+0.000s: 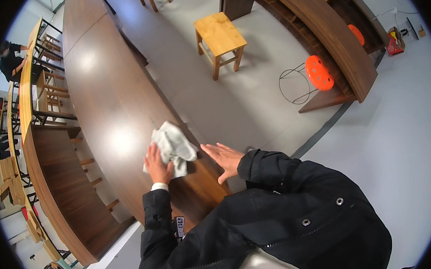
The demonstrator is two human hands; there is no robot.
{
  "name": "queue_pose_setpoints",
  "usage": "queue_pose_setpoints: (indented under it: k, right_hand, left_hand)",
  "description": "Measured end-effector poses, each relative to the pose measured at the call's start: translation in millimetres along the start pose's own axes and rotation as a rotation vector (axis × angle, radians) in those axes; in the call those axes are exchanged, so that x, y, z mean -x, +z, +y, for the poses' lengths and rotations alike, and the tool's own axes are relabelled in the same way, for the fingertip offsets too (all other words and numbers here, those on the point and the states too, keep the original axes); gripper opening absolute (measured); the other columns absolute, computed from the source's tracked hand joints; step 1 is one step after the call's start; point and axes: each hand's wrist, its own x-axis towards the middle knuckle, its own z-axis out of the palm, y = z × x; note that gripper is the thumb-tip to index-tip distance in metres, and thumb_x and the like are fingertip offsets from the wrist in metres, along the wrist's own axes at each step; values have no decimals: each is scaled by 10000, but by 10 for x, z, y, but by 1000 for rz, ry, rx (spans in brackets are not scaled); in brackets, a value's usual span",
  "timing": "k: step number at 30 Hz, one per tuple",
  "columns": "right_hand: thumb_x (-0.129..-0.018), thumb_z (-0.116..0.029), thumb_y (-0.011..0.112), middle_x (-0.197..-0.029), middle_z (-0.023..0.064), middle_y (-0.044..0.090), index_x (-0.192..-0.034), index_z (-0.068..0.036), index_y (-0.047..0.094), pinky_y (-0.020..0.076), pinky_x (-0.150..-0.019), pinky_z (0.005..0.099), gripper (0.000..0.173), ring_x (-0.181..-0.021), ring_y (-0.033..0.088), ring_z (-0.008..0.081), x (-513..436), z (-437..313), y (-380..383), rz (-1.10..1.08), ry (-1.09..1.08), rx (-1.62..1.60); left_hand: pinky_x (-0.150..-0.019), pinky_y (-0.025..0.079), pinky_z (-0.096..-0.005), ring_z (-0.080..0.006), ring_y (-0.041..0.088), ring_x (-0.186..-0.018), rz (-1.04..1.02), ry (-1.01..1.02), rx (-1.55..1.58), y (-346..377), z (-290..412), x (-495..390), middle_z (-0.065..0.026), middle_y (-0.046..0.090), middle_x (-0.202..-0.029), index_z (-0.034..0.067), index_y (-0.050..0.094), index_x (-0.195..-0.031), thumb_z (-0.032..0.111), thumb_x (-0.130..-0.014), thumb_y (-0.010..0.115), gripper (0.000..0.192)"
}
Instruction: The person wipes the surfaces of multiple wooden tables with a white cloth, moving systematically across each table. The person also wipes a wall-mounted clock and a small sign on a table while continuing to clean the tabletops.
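A crumpled whitish cloth [174, 147] lies on a long dark-brown wooden table [109, 89], near its right edge. My left hand [158, 164] rests on the left part of the cloth, fingers spread; whether it grips the fabric is hard to tell. To the right of the cloth, my right hand [223, 159] is held out by the table's edge with its fingers apart and nothing in it. Black jacket sleeves cover both arms. A small dark object with a printed label [179, 227] shows beside my left sleeve.
Beyond the table stand a wooden stool [221, 33] and an orange round stool [319, 73] beside a curved brown desk [328, 23]. Left are another brown table [68, 191], cardboard boxes [10, 181] and a person in black [14, 61] at a light wooden table.
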Motion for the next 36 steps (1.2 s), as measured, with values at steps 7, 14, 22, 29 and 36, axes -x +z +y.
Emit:
queue_pose_setpoints:
  k: [7,14,22,29,36]
  right_hand:
    - [-771,-277,686,-1351,228,423,-1417,-48,269,347,-1027,405,803,-1240,413,361,1597,1257,-804,326,379,-198]
    - [-796,-279,659,-1198,200,568,-1277,-33,479,443,-927,396,569,-1092,555,334,2689,1932,-861,626,581,-190]
    - [-820,-356,670,-1045,180,637,-1154,44,550,486,-840,342,534,-969,625,232,2562,2219,-1279,728,567,-629]
    - [-811,-203,701,-1059,34,599,-1168,-14,541,476,-818,299,434,-946,562,116,2351,2040,-1994,1085,243,-1174]
    - [-822,-168,681,-1124,71,606,-1218,-3,525,467,-881,338,457,-1002,585,177,2640,2056,-2473,1330,293,-1439]
  left_hand:
    - [-1057,265,-493,-346,377,-1286,299,-307,-117,404,6,-397,-155,463,-1351,-20,457,-1266,143,-696,619,615]
    - [-1046,284,-492,-363,405,-1258,312,-267,-261,851,876,-505,-174,485,-1333,-8,471,-1277,209,-734,615,603]
    - [-936,409,-424,-387,529,-1058,-309,264,597,1377,3043,-1548,-239,567,-1130,-8,498,-1237,146,-711,652,569]
    - [-1042,268,-549,-358,346,-1305,-328,1051,385,1009,4782,-2135,-199,371,-1395,16,481,-1230,205,-665,712,639]
    - [-1035,341,-369,-265,412,-1258,-1254,232,1243,1364,5082,-2888,-177,375,-1391,41,221,-1438,294,-848,664,780]
